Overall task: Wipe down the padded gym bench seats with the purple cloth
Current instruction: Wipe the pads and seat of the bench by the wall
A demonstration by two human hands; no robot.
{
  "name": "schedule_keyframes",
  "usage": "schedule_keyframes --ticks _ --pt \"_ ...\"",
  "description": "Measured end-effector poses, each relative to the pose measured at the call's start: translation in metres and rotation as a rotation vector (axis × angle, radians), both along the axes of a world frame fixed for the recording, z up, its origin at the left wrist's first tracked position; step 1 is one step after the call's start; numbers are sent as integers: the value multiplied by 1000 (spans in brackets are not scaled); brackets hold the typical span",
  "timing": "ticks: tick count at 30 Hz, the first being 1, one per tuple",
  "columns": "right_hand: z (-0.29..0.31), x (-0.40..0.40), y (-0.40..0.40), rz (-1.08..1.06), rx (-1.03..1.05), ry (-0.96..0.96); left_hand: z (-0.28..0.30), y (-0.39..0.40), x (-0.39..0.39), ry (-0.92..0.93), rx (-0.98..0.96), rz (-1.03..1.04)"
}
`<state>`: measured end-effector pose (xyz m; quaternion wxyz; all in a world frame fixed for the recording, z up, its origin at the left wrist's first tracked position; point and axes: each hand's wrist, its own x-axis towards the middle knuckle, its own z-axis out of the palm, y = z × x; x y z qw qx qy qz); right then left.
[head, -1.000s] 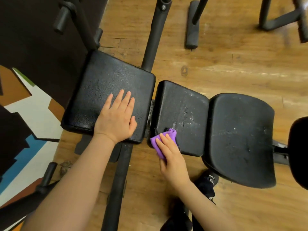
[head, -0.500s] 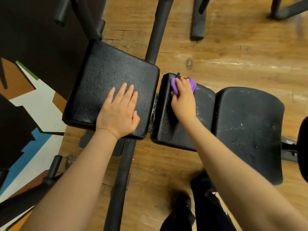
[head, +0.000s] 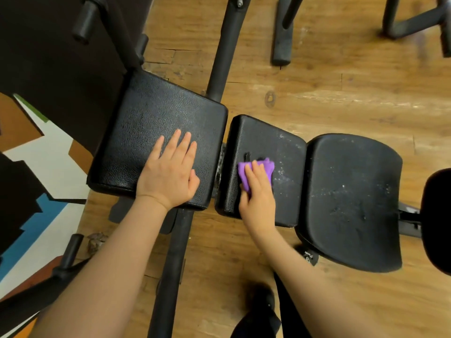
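Observation:
Three black padded bench pads lie in a row. My left hand (head: 170,174) rests flat, fingers apart, on the near right part of the large left pad (head: 151,128). My right hand (head: 257,196) presses the bunched purple cloth (head: 267,168) onto the left half of the narrow middle pad (head: 285,152). That pad shows white specks to the right of the cloth. The curved right pad (head: 351,201) is also speckled with dust and is untouched.
The bench's black metal frame tube (head: 222,52) runs between the left and middle pads over a wooden floor (head: 341,93). Other black equipment legs (head: 283,32) stand at the back. A painted wall panel (head: 36,167) is at left. My dark shoe (head: 258,303) is below.
My right hand has dragged the purple cloth from the far edge of the middle pad back toward me, to the pad's middle. My left hand has stayed flat on the left pad.

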<state>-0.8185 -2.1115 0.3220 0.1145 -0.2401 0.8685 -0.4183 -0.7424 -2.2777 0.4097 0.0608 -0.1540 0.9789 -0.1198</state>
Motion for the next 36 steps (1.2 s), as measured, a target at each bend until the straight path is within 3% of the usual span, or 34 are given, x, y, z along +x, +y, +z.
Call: schedule_keyframes --ticks 4,13,18,25,36 --pt "-6 39 30 53 -13 -12 1 0 1 1 0 1" --pt "-8 25 26 79 9 50 0 -1 1 -15 -13 3" --pt "-4 -36 -7 28 42 1 -1 -1 1 -12 -14 3" --pt "-2 -127 -41 113 115 63 -1 -1 1 -16 -19 -5" --pt "-14 -36 17 -22 75 -27 0 0 1 -13 -28 -34"
